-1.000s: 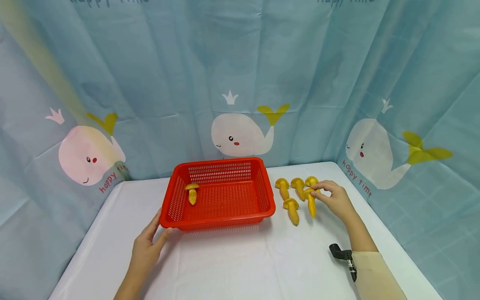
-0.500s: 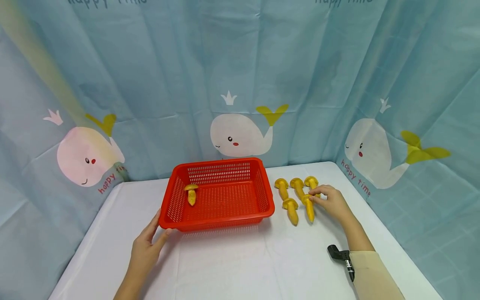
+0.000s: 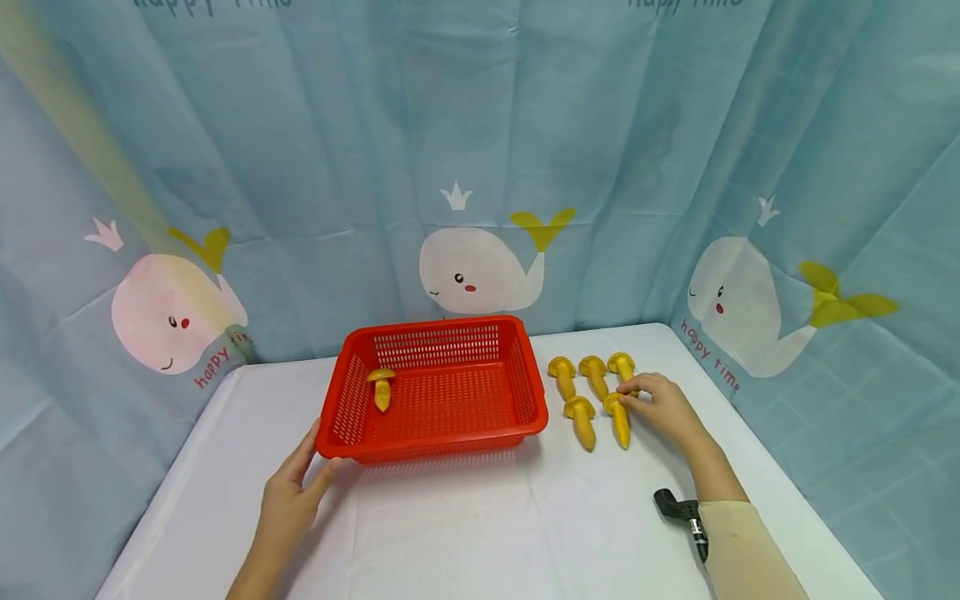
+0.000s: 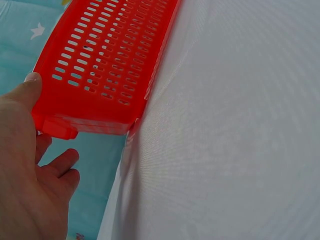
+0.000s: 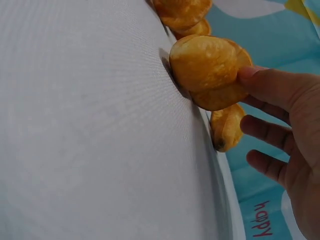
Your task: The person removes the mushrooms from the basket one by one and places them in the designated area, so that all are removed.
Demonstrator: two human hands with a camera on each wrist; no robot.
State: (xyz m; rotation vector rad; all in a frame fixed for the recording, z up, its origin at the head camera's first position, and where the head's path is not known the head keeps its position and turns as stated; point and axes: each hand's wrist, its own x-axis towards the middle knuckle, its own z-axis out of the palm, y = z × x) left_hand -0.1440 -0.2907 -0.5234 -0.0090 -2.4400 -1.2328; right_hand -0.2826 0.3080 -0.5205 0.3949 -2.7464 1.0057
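Note:
My left hand (image 3: 287, 502) grips the near left corner of a red slotted plastic basket (image 3: 450, 450); in the left wrist view, the thumb (image 4: 34, 82) lies against the rim. One yellow-brown mushroom (image 3: 383, 392) lies in the basket, towards its left side. To the right of the basket, my right hand (image 3: 663, 408) pinches the cap of another mushroom (image 3: 620, 423) at the table. The right wrist view shows that mushroom (image 5: 205, 70) close up, with the thumb on its cap edge and the other fingers partly apart.
Beside the basket lie more mushrooms: one at front left (image 3: 582, 423), and a back row with a left mushroom (image 3: 564, 379), a middle one (image 3: 596, 377) and a right one (image 3: 622, 365). A white cloth covers the table (image 3: 450, 533). A whale-print curtain (image 3: 360, 167) surrounds it.
My right hand has brought its mushroom slightly towards me and left, lining it up beside the front-left mushroom. The left hand has kept its hold on the basket corner.

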